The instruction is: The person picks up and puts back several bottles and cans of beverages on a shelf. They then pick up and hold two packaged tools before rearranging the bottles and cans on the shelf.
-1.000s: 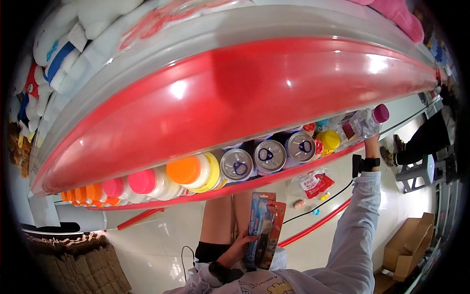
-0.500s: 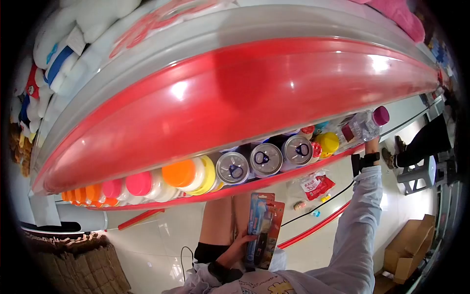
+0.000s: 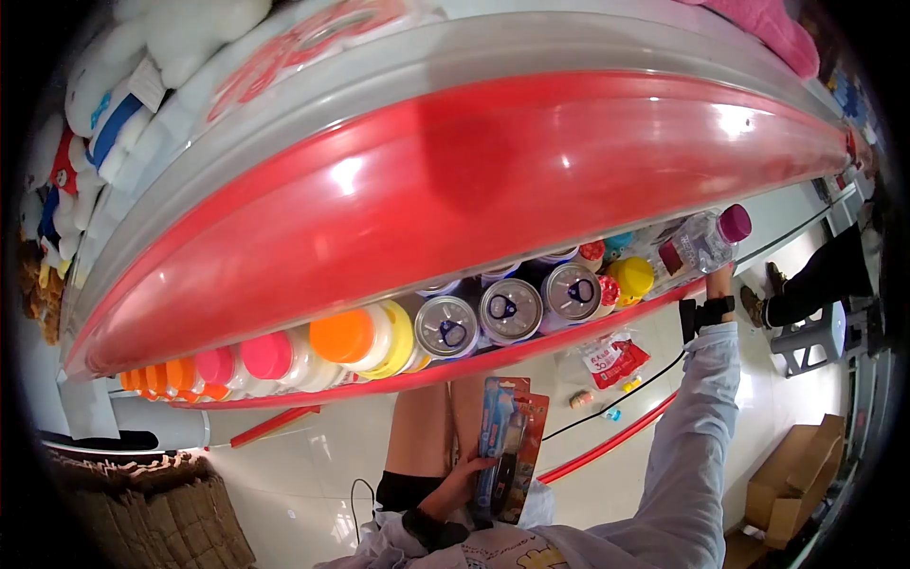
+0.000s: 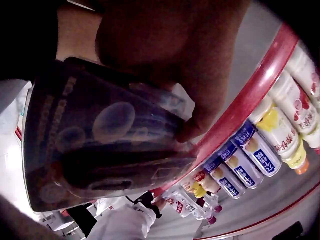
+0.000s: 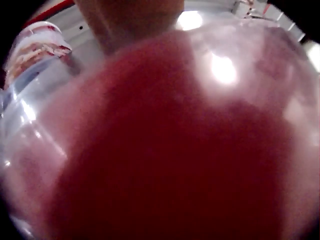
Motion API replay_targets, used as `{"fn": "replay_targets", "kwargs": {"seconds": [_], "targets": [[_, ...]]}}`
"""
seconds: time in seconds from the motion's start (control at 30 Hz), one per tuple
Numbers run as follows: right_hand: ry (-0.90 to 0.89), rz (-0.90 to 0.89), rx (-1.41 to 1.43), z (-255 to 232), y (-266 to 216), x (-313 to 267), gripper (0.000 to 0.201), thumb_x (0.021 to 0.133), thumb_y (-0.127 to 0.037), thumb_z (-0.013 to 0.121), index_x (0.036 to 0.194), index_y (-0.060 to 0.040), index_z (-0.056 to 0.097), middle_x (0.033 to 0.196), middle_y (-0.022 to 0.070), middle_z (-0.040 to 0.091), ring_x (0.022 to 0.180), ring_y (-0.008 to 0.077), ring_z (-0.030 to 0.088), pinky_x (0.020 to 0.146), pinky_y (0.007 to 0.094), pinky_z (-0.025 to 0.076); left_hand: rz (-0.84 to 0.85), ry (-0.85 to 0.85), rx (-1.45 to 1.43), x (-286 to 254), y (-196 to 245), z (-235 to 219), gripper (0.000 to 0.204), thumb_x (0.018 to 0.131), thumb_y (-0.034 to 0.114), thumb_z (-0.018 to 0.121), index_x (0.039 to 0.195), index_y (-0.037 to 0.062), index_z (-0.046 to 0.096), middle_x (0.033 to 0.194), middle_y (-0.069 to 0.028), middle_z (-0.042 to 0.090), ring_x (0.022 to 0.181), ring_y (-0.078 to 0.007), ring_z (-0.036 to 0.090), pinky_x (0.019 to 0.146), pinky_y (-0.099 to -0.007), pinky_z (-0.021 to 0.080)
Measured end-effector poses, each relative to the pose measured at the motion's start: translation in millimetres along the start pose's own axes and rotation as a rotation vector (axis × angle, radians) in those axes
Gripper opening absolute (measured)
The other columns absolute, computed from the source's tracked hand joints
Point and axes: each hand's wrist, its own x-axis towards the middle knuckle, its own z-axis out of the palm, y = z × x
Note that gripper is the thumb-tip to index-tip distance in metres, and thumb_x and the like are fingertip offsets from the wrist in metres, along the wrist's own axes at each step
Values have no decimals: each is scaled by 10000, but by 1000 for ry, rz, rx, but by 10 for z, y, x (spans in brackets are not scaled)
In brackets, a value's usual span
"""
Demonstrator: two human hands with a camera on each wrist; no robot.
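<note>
My left hand [image 3: 471, 477] grips two carded blister packs upright in front of my lap: a blue one [image 3: 494, 427] and a red one [image 3: 533, 427] with a black item under clear plastic. In the left wrist view the thumb and fingers lie over a blister pack [image 4: 114, 122], dark in shadow. My arm stretches to the right end of the shelf, where my right hand [image 3: 720, 275] holds a clear bottle [image 3: 703, 245] with a purple cap. That bottle hides most of its fingers. Close up in the right wrist view, the bottle [image 5: 175, 150] shows a dark red label.
Drink cans [image 3: 511, 311], white bottles with orange caps [image 3: 343, 337] or pink caps, and a yellow-capped bottle [image 3: 631, 281] line the red-edged shelf [image 3: 455, 366]. Overhead bulges a red transparent cover [image 3: 531, 142]. A stool [image 3: 810, 337] and cardboard box [image 3: 794, 474] stand right.
The head view has shifted slightly, so the cans and bottles appear a little further left. Both hands stay nearly where they were, with the same things.
</note>
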Motion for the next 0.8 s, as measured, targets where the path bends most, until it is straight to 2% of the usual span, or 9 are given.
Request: {"fn": "replay_targets", "kwargs": {"seconds": [0.07, 0.37, 0.8], "targets": [[-6, -6, -7, -36, 141, 16, 497, 859, -127, 665, 1315, -25, 495, 1274, 58, 564, 1144, 175, 536, 983, 310, 429, 31, -14, 13, -5, 13, 32, 666, 838, 180, 606, 1428, 98, 310, 1265, -65, 512, 1119, -174, 527, 856, -327, 491], [17, -31, -81, 75, -389, -109, 444, 892, -136, 603, 1308, -17, 500, 1275, 74, 565, 1158, 187, 531, 1000, 308, 408, -36, 16, -13, -15, 50, 64, 656, 830, 164, 606, 1415, 85, 320, 1226, -65, 537, 1087, -184, 551, 888, -320, 474], [44, -86, -147, 231, -829, -169, 373, 938, -133, 514, 1289, -4, 516, 1265, 93, 575, 1162, 202, 530, 1014, 305, 384, 16, 18, -41, 21, 4, 39, 654, 832, 124, 575, 1427, 83, 309, 1290, -71, 509, 1153, -194, 523, 967, -328, 437]]}}
